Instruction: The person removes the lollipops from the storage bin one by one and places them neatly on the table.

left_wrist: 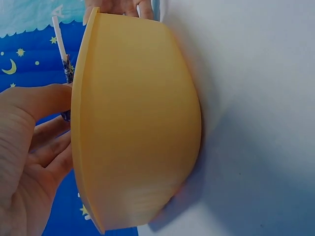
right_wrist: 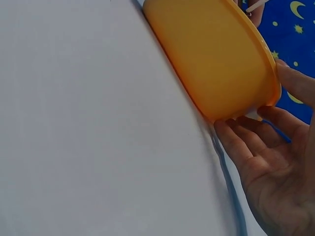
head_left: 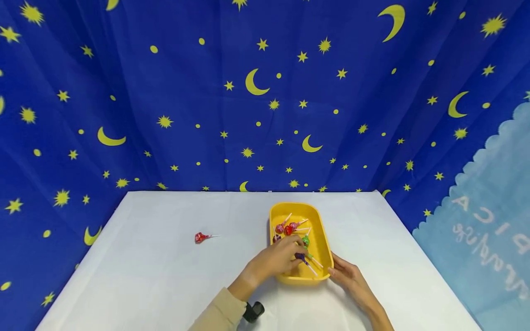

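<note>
A yellow plastic tub (head_left: 324,239) stands on the white table with several wrapped lollipops inside. Over its near left side, my left hand (head_left: 283,255) reaches in and pinches a dark purple lollipop (head_left: 301,257) between thumb and fingers. In the left wrist view, that lollipop's white stick (left_wrist: 59,39) rises past the tub's rim. At the near right corner, my right hand (head_left: 349,278) holds the tub, thumb at the rim and fingers against the outer wall, as the right wrist view shows. A green lollipop (head_left: 306,240) lies just beyond the left fingers.
A red lollipop (head_left: 201,237) lies alone on the white table (head_left: 165,276), left of the tub. Red and pink lollipops (head_left: 288,230) sit toward the tub's far end. Behind hangs a blue cloth (head_left: 186,92) with yellow moons and stars.
</note>
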`<state>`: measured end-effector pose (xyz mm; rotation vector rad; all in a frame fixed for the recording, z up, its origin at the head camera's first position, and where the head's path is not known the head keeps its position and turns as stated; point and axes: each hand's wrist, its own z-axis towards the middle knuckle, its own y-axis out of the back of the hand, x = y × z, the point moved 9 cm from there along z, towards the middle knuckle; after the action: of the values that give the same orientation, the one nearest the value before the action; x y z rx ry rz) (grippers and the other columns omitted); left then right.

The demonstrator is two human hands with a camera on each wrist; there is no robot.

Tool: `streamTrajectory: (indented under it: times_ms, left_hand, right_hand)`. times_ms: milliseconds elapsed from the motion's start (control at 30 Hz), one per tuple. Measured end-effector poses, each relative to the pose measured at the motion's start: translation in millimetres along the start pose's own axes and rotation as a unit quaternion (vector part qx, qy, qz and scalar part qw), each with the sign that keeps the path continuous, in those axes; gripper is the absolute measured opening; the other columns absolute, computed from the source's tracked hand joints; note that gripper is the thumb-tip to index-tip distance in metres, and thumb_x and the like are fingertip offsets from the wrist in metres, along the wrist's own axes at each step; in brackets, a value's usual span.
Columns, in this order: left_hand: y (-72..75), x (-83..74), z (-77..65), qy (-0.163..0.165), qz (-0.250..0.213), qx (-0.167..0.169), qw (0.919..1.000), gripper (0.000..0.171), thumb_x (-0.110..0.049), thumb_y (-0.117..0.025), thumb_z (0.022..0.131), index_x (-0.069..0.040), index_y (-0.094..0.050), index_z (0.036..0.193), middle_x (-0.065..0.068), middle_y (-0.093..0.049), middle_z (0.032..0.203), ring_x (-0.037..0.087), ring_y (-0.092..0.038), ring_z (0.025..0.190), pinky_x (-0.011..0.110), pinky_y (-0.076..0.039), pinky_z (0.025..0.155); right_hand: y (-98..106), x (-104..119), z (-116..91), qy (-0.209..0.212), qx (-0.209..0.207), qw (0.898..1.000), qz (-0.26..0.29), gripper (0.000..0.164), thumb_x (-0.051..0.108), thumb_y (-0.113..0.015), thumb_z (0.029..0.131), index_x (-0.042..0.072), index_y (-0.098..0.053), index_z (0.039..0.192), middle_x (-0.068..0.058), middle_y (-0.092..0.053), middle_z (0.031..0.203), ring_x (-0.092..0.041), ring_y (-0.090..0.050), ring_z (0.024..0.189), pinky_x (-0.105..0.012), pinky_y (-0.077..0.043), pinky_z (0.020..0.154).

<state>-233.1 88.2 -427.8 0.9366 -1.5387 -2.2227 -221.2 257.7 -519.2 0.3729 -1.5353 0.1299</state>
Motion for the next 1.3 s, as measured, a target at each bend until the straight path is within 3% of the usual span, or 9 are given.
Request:
streamTrajectory:
  times_ms: [367,667,933,1300]
  left_hand:
    - [5.2,-4.7,7.4,-0.033,-0.013,-0.004,0.9994,0.023,-0.012,-0.071,0.089,-0.011,-0.074,0.113,0.002,-0.069,0.115,0.011,-0.062,0.109,0.018,-0.047,0.095]
    - [10.6,4.6,0.0,-0.008,-0.014,-0.014,0.9998,0.024,-0.011,-0.072,0.088,-0.009,-0.074,0.112,0.001,-0.068,0.108,0.007,-0.063,0.097,0.013,-0.049,0.084]
    - [13.4,11.7,-9.7,0.016,-0.019,-0.014,0.9996,0.027,-0.011,-0.071,0.089,-0.011,-0.072,0.116,0.003,-0.066,0.114,0.013,-0.061,0.102,0.018,-0.050,0.089]
    - [36.2,28.7,-32.1,0.044,-0.065,-0.055,0.9954,0.026,-0.014,-0.069,0.091,-0.011,-0.072,0.116,0.001,-0.063,0.110,0.009,-0.058,0.095,0.018,-0.051,0.084]
  right_hand:
    - [8.7,6.4,1.9,-0.001,-0.018,1.000,-0.016,0.062,0.008,-0.056,0.096,-0.013,-0.027,0.146,-0.035,-0.033,0.146,0.002,-0.058,0.114,-0.019,-0.050,0.090]
    - [1.9,8.8,-0.9,0.003,0.003,1.000,-0.013,0.062,0.010,-0.054,0.099,-0.013,-0.023,0.147,-0.038,-0.029,0.146,0.006,-0.055,0.115,-0.018,-0.049,0.091]
    - [0.2,4.5,0.1,0.004,-0.011,1.000,-0.011,0.061,0.010,-0.055,0.098,-0.013,-0.026,0.146,-0.036,-0.031,0.146,0.005,-0.055,0.115,-0.019,-0.049,0.091]
    - [-1.9,2.8,1.2,-0.003,0.002,1.000,-0.001,0.063,0.011,-0.054,0.098,-0.014,-0.022,0.147,-0.037,-0.028,0.147,0.005,-0.056,0.115,-0.019,-0.048,0.092]
